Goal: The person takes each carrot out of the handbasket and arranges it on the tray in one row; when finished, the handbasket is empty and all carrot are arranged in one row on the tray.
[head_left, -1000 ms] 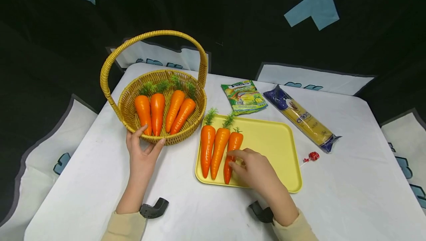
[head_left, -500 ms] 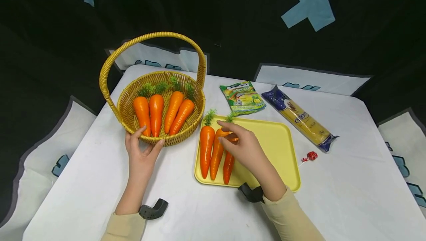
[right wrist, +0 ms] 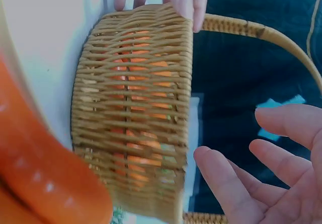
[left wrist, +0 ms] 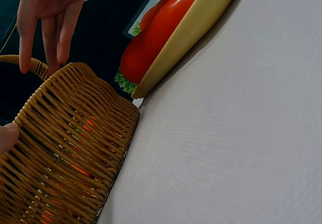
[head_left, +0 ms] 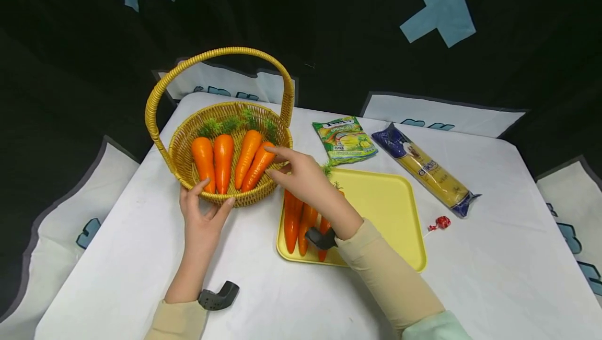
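A yellow wicker basket (head_left: 249, 199) with a tall handle stands at the left and contains several orange carrots (head_left: 204, 157) with green tops. My left hand (head_left: 201, 220) grips its front rim, thumb and fingers on either side. Above the basket's right rim is my right hand (head_left: 305, 180), fingers parted and bent, nothing between them in the right wrist view. Its fingertips are close to the rightmost carrot (head_left: 258, 166) inside; contact cannot be made out. Three more carrots (head_left: 292, 225) lie side by side on the yellow tray (head_left: 376, 199), partly hidden by my right arm.
Behind the tray lies a green candy packet (head_left: 345, 140). Farther right are a blue and yellow pasta packet (head_left: 425, 167) and a red-wrapped lollipop (head_left: 441, 222). The white tabletop (head_left: 263, 288) ends at a dark cloth (head_left: 329, 26) at the back.
From over the rightmost carrot on the tray, my right hand has moved left and away from me to the basket's right rim, with nothing held. My left hand stays on the basket.
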Action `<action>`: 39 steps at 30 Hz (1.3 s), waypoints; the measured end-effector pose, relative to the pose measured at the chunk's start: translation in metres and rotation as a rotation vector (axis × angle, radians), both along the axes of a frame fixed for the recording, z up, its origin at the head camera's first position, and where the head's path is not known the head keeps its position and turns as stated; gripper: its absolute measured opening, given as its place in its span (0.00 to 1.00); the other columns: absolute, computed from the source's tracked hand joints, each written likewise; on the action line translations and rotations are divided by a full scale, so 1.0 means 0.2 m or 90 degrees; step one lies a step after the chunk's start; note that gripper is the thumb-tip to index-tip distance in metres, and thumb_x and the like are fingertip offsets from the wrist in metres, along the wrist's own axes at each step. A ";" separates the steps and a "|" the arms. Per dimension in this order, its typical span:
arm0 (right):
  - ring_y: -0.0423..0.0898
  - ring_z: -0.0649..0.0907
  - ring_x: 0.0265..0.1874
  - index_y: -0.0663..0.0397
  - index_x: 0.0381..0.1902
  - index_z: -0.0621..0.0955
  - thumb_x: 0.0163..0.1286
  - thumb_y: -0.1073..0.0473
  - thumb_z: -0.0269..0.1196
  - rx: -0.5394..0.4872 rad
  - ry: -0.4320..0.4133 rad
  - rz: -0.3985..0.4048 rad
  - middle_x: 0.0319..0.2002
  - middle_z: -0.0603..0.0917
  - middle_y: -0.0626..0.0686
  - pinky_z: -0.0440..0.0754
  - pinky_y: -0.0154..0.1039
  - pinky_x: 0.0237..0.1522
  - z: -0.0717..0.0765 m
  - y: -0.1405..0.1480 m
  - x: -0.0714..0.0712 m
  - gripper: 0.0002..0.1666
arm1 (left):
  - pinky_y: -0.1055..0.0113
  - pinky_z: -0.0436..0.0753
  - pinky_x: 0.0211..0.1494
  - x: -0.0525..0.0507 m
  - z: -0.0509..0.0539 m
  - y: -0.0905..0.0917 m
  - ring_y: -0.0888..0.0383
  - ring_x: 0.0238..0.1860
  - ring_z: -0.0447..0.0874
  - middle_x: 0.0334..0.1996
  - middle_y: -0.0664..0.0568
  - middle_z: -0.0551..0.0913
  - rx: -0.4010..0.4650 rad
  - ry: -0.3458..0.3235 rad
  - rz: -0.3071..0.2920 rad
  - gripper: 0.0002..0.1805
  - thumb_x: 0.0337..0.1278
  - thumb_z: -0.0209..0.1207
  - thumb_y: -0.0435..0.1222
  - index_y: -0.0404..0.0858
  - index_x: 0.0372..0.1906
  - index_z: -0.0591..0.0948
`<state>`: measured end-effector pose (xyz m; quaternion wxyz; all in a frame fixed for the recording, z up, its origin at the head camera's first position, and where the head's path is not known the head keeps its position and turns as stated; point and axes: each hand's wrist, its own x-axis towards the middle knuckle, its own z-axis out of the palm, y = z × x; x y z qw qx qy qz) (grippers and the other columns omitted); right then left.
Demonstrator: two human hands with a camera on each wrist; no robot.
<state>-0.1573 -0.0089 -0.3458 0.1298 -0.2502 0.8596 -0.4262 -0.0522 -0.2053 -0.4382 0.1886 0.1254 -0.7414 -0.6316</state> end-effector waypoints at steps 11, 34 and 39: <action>0.48 0.80 0.50 0.47 0.66 0.74 0.69 0.54 0.63 0.136 0.061 0.043 0.55 0.81 0.54 0.80 0.37 0.41 -0.03 -0.21 -0.09 0.28 | 0.44 0.72 0.59 0.00 0.00 -0.01 0.51 0.73 0.42 0.75 0.51 0.30 -0.007 -0.002 -0.001 0.34 0.57 0.65 0.30 0.37 0.67 0.63; 0.45 0.79 0.27 0.53 0.53 0.79 0.71 0.52 0.59 0.402 0.163 0.080 0.34 0.82 0.50 0.76 0.37 0.28 -0.11 -0.37 -0.15 0.17 | 0.45 0.73 0.58 0.01 0.00 -0.01 0.51 0.74 0.40 0.75 0.51 0.31 -0.011 0.004 -0.004 0.34 0.57 0.65 0.29 0.37 0.67 0.63; 0.46 0.81 0.31 0.52 0.54 0.79 0.71 0.51 0.58 0.445 0.162 0.079 0.36 0.83 0.50 0.78 0.40 0.31 -0.13 -0.40 -0.16 0.17 | 0.46 0.73 0.59 0.00 -0.01 -0.01 0.51 0.74 0.41 0.75 0.49 0.32 -0.006 0.012 -0.002 0.33 0.57 0.65 0.29 0.36 0.66 0.64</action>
